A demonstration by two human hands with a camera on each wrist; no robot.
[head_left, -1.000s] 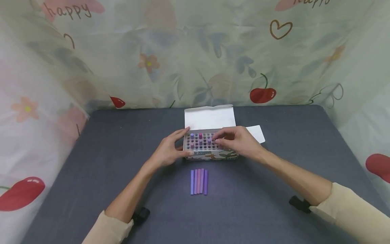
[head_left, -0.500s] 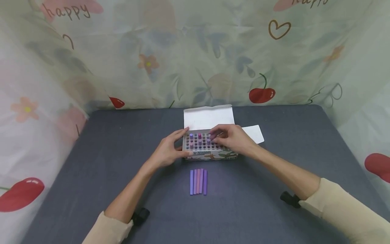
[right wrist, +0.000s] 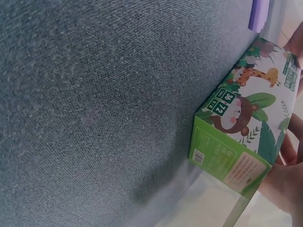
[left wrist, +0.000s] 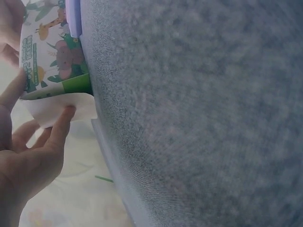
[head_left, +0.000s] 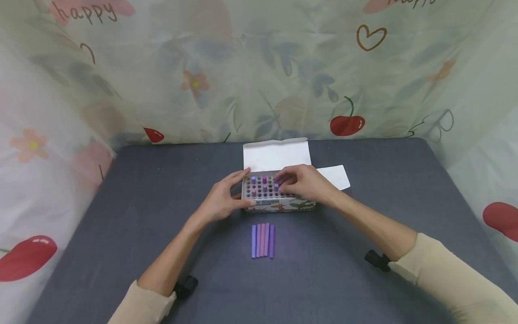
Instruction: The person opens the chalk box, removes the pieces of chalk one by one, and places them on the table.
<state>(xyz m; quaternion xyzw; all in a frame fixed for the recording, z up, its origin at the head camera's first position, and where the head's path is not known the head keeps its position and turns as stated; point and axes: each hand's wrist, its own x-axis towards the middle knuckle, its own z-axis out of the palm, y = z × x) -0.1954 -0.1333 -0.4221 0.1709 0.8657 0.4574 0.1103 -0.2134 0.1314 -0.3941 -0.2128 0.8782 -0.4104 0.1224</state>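
An open chalk box (head_left: 275, 207) with an animal print stands toward the back of the table, its top full of holes. Several pink and purple chalk sticks (head_left: 264, 180) stick up from the holes. My left hand (head_left: 220, 198) grips the left end of the box, thumb at the front and fingers at the back corner. Above the middle of the holes, my right hand (head_left: 305, 182) pinches with curled fingers; what seems a dark purple chalk stick is mostly hidden by the fingertips. In front of the box lies a row of several chalk sticks (head_left: 263, 240), side by side.
The white lid (head_left: 277, 155) is folded back behind the box, and a white side flap (head_left: 335, 177) spreads out at its right. A grey cloth (head_left: 182, 162) covers the table. Patterned curtains (head_left: 243, 67) hang behind and at both sides.
My right hand has shifted slightly left and back over the holes, its forearm swinging left too. The left hand keeps its hold on the box, and the row of chalk sticks lies unchanged.
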